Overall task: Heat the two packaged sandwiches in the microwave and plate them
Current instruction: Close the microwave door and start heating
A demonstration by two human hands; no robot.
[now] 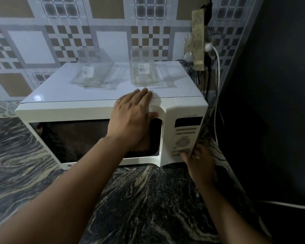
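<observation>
Atop microwave [102, 95], empty clear packs [144, 71] liable to slide if flat, open left grip [132, 117] shoves; right grip [199, 159] pressing buttons, holding nothing.

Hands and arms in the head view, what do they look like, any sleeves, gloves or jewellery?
Both hands, the left hand and the right hand, are bare, with no gloves. No rings, watch or bracelet show on either. Both forearms are uncovered as far as the frame's lower edge, so no sleeve is visible. No markings can be made out.

Barcode stickers on 2 clear packages [95, 67] atop the microwave [102, 106]; print too small to read.
</observation>
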